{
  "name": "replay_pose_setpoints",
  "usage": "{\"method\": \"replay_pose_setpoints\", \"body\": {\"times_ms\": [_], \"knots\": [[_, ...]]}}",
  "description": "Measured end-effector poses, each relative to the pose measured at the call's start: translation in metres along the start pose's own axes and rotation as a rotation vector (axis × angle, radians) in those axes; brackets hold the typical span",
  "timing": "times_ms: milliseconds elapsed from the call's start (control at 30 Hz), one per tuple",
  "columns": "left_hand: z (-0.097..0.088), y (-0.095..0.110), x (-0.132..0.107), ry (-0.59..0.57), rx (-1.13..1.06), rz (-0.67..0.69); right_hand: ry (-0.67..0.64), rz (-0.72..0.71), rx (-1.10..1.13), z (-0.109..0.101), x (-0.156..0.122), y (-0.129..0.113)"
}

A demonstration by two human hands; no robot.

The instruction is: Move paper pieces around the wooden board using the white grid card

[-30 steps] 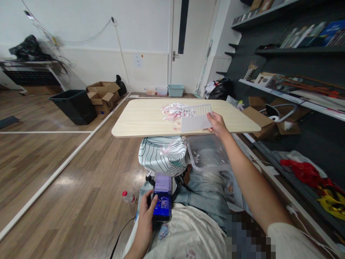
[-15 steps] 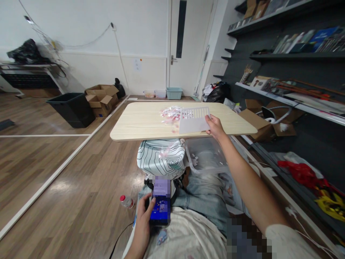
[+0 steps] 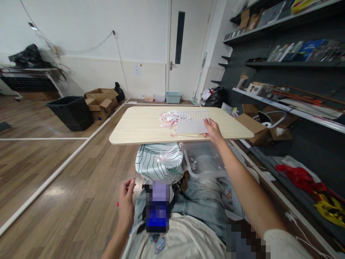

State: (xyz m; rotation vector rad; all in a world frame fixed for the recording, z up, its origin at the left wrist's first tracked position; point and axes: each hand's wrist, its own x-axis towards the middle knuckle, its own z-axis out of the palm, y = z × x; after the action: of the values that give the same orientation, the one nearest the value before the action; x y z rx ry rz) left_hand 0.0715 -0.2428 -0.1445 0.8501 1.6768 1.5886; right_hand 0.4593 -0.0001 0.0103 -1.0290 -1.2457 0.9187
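Left hand [image 3: 126, 199] just came off the phone [image 3: 157, 216]: empty, loosely curled, free; right hand [image 3: 214, 131], well apart, still pinches the slotted white sheet [image 3: 190, 127] at the table [image 3: 132, 129], by the scrap pile [image 3: 168, 117]

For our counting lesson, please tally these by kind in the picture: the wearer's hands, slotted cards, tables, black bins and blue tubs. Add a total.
Hands: 2 (left hand, right hand)
Slotted card: 1
Table: 1
Black bin: 1
Blue tub: 1
Total: 6
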Motion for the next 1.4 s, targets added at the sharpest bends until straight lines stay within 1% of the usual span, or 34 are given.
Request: {"method": "replay_pose_setpoints", "body": {"times_ms": [67, 100, 167, 267, 333, 400, 467, 567, 700, 833, 1000, 1167, 1400], "knots": [[0.004, 0.017, 0.02, 0.132, -0.036, 0.125, -0.002, -0.009, 0.004, 0.0, 0.001, 0.001], [0.006, 0.027, 0.031, 0.179, -0.04, 0.193, -0.001, -0.014, 0.005, 0.0, 0.001, 0.002], [0.01, 0.047, 0.054, 0.22, -0.016, 0.333, 0.001, -0.019, 0.0, 0.0, 0.001, 0.002], [0.019, 0.076, 0.094, 0.246, 0.078, 0.51, -0.002, -0.014, -0.018, 0.0, 0.001, 0.001], [0.028, 0.089, 0.121, 0.254, 0.174, 0.625, -0.005, -0.008, -0.028, 0.0, 0.001, 0.0], [0.039, 0.095, 0.143, 0.225, 0.284, 0.727, -0.004, -0.006, -0.031, 0.0, 0.001, -0.001], [0.05, 0.092, 0.156, 0.203, 0.395, 0.765, -0.004, -0.006, -0.028, -0.001, 0.001, -0.001], [0.058, 0.082, 0.162, 0.209, 0.484, 0.781, -0.011, -0.005, -0.024, 0.0, 0.001, -0.001], [0.055, 0.073, 0.16, 0.186, 0.48, 0.818, 0.0, -0.007, -0.034, 0.001, 0.001, -0.002], [0.048, 0.072, 0.16, 0.144, 0.503, 0.842, -0.006, -0.008, -0.049, 0.001, 0.0, -0.003], [0.049, 0.069, 0.162, 0.163, 0.512, 0.861, -0.038, -0.001, -0.044, 0.0, -0.002, -0.005], [0.05, 0.067, 0.164, 0.177, 0.527, 0.844, -0.008, 0.033, -0.024, -0.001, -0.001, -0.005], [0.049, 0.067, 0.164, 0.162, 0.521, 0.852, 0.005, 0.02, -0.014, -0.001, 0.0, -0.004]]}}
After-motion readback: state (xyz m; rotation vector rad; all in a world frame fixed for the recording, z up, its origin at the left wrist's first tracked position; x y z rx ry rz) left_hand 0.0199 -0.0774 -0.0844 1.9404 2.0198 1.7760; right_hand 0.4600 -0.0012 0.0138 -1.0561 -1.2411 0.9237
